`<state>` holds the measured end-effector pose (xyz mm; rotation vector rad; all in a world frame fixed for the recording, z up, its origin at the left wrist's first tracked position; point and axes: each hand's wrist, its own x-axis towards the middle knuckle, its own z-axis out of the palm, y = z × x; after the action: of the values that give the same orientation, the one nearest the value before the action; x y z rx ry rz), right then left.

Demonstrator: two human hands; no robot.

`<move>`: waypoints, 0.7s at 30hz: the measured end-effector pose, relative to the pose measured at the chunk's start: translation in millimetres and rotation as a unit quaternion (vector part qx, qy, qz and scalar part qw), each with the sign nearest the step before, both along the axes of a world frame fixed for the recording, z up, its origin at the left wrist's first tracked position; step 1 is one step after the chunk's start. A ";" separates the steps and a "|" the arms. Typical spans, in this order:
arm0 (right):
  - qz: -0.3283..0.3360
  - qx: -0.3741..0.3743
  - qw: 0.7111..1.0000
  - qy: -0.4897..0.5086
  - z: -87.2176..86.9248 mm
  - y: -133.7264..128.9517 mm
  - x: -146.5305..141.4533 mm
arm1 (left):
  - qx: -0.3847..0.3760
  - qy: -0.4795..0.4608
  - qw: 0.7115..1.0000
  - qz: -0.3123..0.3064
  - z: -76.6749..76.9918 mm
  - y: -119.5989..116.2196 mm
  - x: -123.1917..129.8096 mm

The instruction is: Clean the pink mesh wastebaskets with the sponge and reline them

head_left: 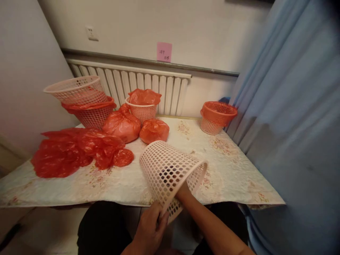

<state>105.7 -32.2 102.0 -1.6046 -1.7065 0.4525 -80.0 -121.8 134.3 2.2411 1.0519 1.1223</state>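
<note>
A pale pink plastic wastebasket [164, 159] with a mesh of holes lies tilted on its side at the table's front edge, its mouth turned toward me and to the right. My left hand [152, 224] is closed round the near rim of it. My right hand [183, 191] reaches in through the mouth; its fingers are hidden behind the wall. Something dark shows through the holes around the middle, too unclear to name.
Left of the wastebasket lie crumpled red plastic bags [77, 148] and two filled red bags [123, 125]. Behind them stand stacked baskets [91, 115] and a bag-lined basket [143, 111]. Another lined basket [212, 124] stands at right, near a blue curtain [287, 124]. A radiator [127, 79] lines the wall.
</note>
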 end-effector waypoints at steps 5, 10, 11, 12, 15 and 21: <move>-0.014 0.010 1.000 -0.016 -0.9 -0.9 -2.3 | -0.042 0.009 0.998 -0.047 -34.0 -4.9 -15.5; 0.006 0.008 0.997 -0.070 -8.3 2.1 -2.5 | -0.073 0.014 0.995 -0.068 -53.2 -3.2 -18.3; 0.004 0.007 0.997 -0.079 -9.6 2.5 -3.5 | -0.078 0.010 0.995 -0.062 -53.5 -2.1 -17.5; -0.001 0.002 0.996 -0.085 -10.6 2.9 -4.9 | -0.082 0.006 0.995 -0.055 -53.0 -1.1 -16.6; -0.023 -0.038 0.998 -0.054 -9.6 2.9 -11.4 | -0.085 -0.002 0.995 -0.042 -49.4 1.8 -14.7; 0.049 -0.067 0.994 0.069 1.5 -2.1 -31.6 | -0.054 0.015 0.996 -0.066 -41.1 4.4 -14.9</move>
<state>74.1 -34.2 103.5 -1.5494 -1.6847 0.7228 -94.8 -117.5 93.2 2.2127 0.9379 0.9570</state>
